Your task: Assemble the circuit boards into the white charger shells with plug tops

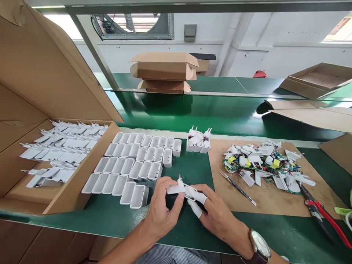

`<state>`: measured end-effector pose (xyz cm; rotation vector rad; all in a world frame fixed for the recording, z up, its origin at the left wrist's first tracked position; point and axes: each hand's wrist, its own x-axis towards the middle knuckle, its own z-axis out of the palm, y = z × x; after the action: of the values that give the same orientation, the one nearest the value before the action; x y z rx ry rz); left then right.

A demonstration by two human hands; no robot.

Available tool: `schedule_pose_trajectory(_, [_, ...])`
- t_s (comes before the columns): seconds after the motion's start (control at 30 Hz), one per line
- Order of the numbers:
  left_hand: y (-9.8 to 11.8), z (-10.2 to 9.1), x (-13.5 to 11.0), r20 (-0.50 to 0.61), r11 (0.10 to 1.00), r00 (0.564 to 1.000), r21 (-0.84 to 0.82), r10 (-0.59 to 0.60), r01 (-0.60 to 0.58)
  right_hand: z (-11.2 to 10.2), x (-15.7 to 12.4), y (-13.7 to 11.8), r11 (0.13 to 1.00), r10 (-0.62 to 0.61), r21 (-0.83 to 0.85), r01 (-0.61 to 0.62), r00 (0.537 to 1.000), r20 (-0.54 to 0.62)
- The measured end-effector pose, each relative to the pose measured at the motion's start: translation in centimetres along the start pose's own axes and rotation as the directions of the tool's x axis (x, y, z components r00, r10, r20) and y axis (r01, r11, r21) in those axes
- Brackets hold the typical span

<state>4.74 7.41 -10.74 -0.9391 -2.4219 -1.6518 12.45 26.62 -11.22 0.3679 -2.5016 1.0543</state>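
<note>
My left hand (pixel 162 209) and my right hand (pixel 213 212) meet over the green table near its front edge. Together they pinch one small white charger plug part (pixel 179 188) with metal pins sticking up. My right hand wears white finger cots on two fingertips and a wristwatch (pixel 258 249). Just left of my hands lie rows of empty white charger shells (pixel 132 163). Three shells with plug tops (pixel 198 141) stand behind my hands.
An open cardboard box (pixel 66 190) at left holds rows of white plug parts. At right a brown board (pixel 264 198) carries a heap of circuit boards and white pieces (pixel 264 165), tweezers (pixel 238 187) and red-handled cutters (pixel 324 216). Stacked cartons (pixel 165 71) stand beyond the conveyor belt.
</note>
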Motion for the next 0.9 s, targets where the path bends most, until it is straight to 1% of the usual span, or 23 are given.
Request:
schedule_pose_trajectory(0.03, [-0.1,0.1,-0.1,0.001,0.999,1.0,-0.036,-0.009,0.009,0.0,0.1,0.0,0.994,0.073,0.087,-0.072,0.997,-0.012])
schedule_pose_trajectory(0.07, [-0.2,0.3,-0.3,0.01,0.997,1.0,-0.076,-0.006,0.007,0.1,0.2,-0.1,0.961,0.182,0.215,-0.176,0.983,-0.011])
schedule_pose_trajectory(0.1, [-0.3,0.5,-0.5,0.027,0.994,1.0,-0.106,0.011,-0.009,0.2,0.4,-0.3,0.879,0.315,0.371,-0.299,0.949,0.019])
schedule_pose_trajectory(0.13, [-0.5,0.7,-0.7,0.049,0.992,0.998,-0.119,0.042,-0.036,0.3,0.5,-0.5,0.743,0.441,0.527,-0.412,0.894,0.076])
schedule_pose_trajectory(0.17, [-0.6,0.9,-1.0,0.068,0.991,0.995,-0.114,0.078,-0.069,0.5,0.7,-0.8,0.571,0.537,0.659,-0.49,0.83,0.153])
schedule_pose_trajectory(0.2, [-0.8,1.1,-1.2,0.079,0.99,0.991,-0.099,0.111,-0.103,0.7,0.8,-1.1,0.396,0.59,0.748,-0.532,0.772,0.236])
schedule_pose_trajectory(0.23, [-0.9,1.2,-1.3,0.077,0.988,0.987,-0.081,0.138,-0.131,0.9,0.9,-1.5,0.251,0.61,0.797,-0.549,0.729,0.31])
schedule_pose_trajectory(0.27, [-1.0,1.3,-1.4,0.066,0.985,0.985,-0.071,0.16,-0.156,1.0,0.9,-1.9,0.15,0.611,0.821,-0.55,0.705,0.361])
schedule_pose_trajectory(0.3, [-1.1,1.4,-1.5,0.05,0.982,0.983,-0.071,0.177,-0.173,1.1,1.0,-2.3,0.087,0.608,0.835,-0.544,0.693,0.388])
schedule_pose_trajectory(0.33, [-1.1,1.4,-1.5,0.033,0.98,0.982,-0.078,0.188,-0.185,1.2,1.0,-2.7,0.052,0.603,0.841,-0.539,0.688,0.404])
schedule_pose_trajectory(0.43, [-1.1,1.3,-1.5,0.004,0.972,0.977,-0.106,0.213,-0.212,1.0,1.2,-3.4,0.022,0.604,0.844,-0.536,0.68,0.416])
schedule_pose_trajectory(0.53, [-0.8,1.0,-1.4,0.006,0.967,0.974,-0.119,0.227,-0.224,0.9,1.3,-3.7,0.004,0.615,0.842,-0.539,0.666,0.423])
schedule_pose_trajectory(0.63, [-0.7,0.8,-1.4,0.015,0.974,0.979,-0.101,0.205,-0.202,1.0,1.2,-3.7,-0.011,0.615,0.84,-0.543,0.659,0.434])
schedule_pose_trajectory(0.73, [-0.8,0.7,-1.4,0.035,0.98,0.982,-0.08,0.187,-0.184,1.3,1.1,-3.7,0.003,0.614,0.838,-0.545,0.663,0.429])
schedule_pose_trajectory(0.77, [-0.8,0.7,-1.4,0.041,0.981,0.982,-0.069,0.186,-0.183,1.5,1.1,-3.6,0.026,0.624,0.843,-0.538,0.667,0.407])
schedule_pose_trajectory(0.8, [-0.8,0.6,-1.5,0.042,0.982,0.982,-0.052,0.185,-0.182,1.6,1.1,-3.5,0.068,0.636,0.848,-0.526,0.677,0.369])
schedule_pose_trajectory(0.83, [-0.9,0.6,-1.7,0.039,0.985,0.984,-0.027,0.173,-0.172,1.7,1.0,-3.4,0.14,0.646,0.852,-0.505,0.698,0.308])
schedule_pose_trajectory(0.87, [-0.9,0.5,-1.9,0.034,0.989,0.988,0.004,0.149,-0.149,1.8,0.9,-3.3,0.251,0.648,0.845,-0.472,0.73,0.215])
schedule_pose_trajectory(0.9, [-1.0,0.5,-2.2,0.028,0.993,0.993,0.033,0.115,-0.116,1.9,0.7,-3.0,0.396,0.622,0.81,-0.432,0.776,0.109])
